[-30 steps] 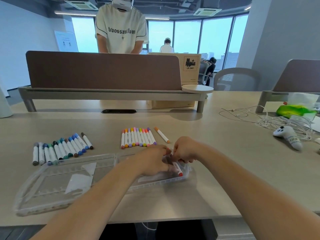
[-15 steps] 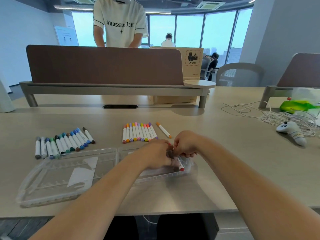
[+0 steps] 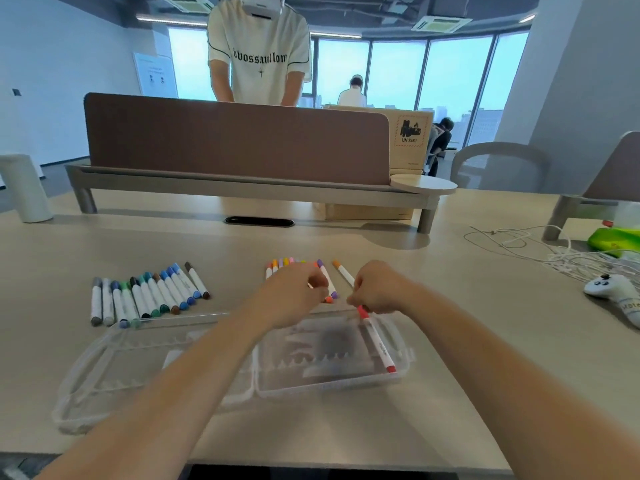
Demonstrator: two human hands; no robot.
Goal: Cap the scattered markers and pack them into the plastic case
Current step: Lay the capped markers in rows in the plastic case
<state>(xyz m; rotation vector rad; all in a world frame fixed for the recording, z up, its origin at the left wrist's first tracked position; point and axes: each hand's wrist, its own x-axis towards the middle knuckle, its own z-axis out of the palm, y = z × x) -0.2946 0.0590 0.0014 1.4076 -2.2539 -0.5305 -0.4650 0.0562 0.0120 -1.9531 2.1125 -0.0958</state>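
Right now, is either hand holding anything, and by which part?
The right hand pinches the red marker by its capped far end; the rest lies in the plastic case. The left hand curls over the marker row; a grip there cannot be told.

Bare desk (image 3: pixel 467 375) at lower right lay open; the plastic case (image 3: pixel 114 372) and marker rows (image 3: pixel 149 296) crowded centre-left, cables (image 3: pixel 540 251) the right edge.

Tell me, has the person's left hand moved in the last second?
Yes. The left hand left the plastic case and went forward onto the warm-coloured marker row.
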